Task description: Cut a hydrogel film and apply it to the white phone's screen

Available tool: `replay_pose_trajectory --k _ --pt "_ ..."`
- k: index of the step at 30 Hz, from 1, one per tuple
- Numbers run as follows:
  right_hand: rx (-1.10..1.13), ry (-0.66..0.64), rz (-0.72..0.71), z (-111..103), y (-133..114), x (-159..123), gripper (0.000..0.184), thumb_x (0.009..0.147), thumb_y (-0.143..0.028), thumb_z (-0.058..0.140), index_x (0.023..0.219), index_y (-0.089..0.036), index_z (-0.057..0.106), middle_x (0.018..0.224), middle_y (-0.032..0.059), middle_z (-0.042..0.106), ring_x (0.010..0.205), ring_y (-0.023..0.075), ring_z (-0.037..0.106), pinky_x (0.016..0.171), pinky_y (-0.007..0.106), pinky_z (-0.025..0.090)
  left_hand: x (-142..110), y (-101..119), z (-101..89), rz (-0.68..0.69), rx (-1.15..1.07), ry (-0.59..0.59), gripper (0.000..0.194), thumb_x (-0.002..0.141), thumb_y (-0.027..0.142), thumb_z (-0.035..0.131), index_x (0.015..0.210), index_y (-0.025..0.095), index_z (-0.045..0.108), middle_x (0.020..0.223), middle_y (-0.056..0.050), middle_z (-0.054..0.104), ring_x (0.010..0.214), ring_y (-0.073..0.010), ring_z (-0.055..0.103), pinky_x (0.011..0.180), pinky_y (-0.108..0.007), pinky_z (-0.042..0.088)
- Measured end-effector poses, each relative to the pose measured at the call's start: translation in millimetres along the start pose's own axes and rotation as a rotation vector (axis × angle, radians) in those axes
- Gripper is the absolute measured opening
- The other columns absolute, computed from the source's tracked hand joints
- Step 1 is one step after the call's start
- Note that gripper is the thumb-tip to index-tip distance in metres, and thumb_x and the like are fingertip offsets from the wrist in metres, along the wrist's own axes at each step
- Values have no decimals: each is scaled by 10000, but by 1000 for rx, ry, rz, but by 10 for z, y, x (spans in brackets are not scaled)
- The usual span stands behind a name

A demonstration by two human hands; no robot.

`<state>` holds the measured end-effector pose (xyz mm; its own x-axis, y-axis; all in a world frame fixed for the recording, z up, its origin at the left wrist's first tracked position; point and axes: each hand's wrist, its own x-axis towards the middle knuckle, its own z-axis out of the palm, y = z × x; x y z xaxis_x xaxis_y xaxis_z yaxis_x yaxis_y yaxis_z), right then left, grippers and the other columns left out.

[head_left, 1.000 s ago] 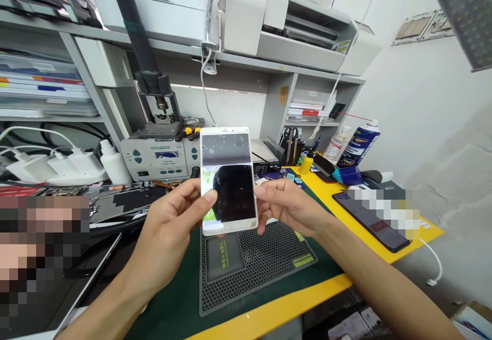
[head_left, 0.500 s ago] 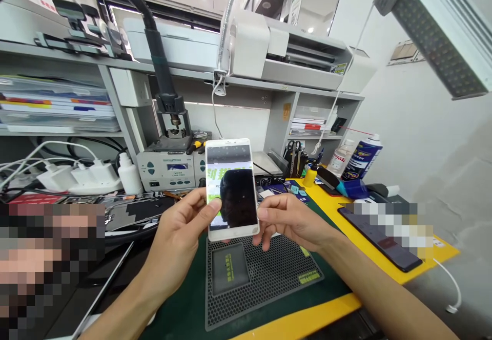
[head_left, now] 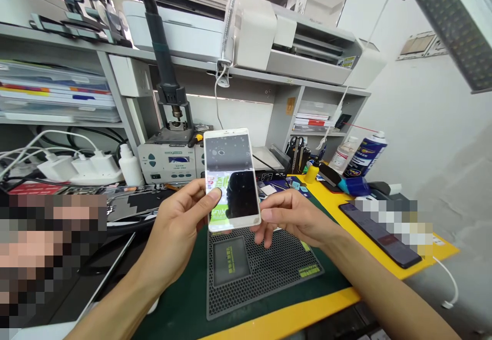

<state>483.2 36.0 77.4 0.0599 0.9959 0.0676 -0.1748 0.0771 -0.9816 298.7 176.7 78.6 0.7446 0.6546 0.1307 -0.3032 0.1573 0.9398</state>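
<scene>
A white-framed smartphone [head_left: 230, 148] is held up in front of me, its glossy dark screen facing me and reflecting green and white lettering. My left hand [head_left: 180, 222] grips its lower left side, thumb pressed on the front and fingers behind. At the lower right corner, my right hand [head_left: 292, 214] has its bent thumb and fingers against the edge; some fingertips reach below and behind the phone. Under both hands lies a dark perforated repair mat [head_left: 265, 278] with a recessed rectangle, on a green work surface [head_left: 180, 299].
Behind stands a hot-air station [head_left: 172, 163] with a black-handled tool in its stand. Another phone [head_left: 380, 235] lies to the right on the yellow board [head_left: 330, 301]. Spray can [head_left: 365, 153], clear bottle [head_left: 343, 155] and tweezers [head_left: 295, 155] stand back right. Plugs fill a power strip [head_left: 88, 178] at left.
The phone has tilted slightly, so the reflection on its screen has shifted, with more grey at the top. Both hands keep their places on it. My view has shifted slightly.
</scene>
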Motion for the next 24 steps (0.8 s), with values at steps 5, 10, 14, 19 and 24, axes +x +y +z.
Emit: replay_pose_trajectory --k 5,10,14,19,24 --pt "-28 24 -8 -12 7 3 225 858 -329 845 907 -110 821 815 84 786 717 183 779 593 239 632 4 -20 -2 5 -2 -12 335 837 411 825 1110 229 757 1034 -39 757 857 -182 677 670 -233 591" --pt "-47 27 -20 -24 5 -2 222 871 -343 834 886 -123 816 780 79 790 684 172 771 595 239 623 -2 -19 -6 6 -5 -17 314 829 411 829 1070 221 762 966 -38 749 797 -176 667 639 -244 594" --pt "-46 32 -38 -6 0 -4 199 875 -334 832 876 -136 818 763 73 794 661 160 767 590 230 615 -6 -4 -3 4 -7 -23 307 816 410 838 1040 214 767 923 -35 744 758 -162 651 651 -248 599" --pt "-51 45 -51 0 2 -1 202 871 -339 838 871 -139 816 752 75 800 646 158 765 589 229 617 -18 0 2 1 -10 -23 314 803 405 850 1043 217 774 912 -28 739 738 -150 636 643 -230 591" --pt "-43 52 -63 -5 -9 3 199 876 -333 835 864 -136 810 739 77 802 633 153 764 587 223 621 -14 -6 3 -12 -15 -29 295 840 391 818 1073 217 771 893 -28 733 703 -146 625 610 -239 587"
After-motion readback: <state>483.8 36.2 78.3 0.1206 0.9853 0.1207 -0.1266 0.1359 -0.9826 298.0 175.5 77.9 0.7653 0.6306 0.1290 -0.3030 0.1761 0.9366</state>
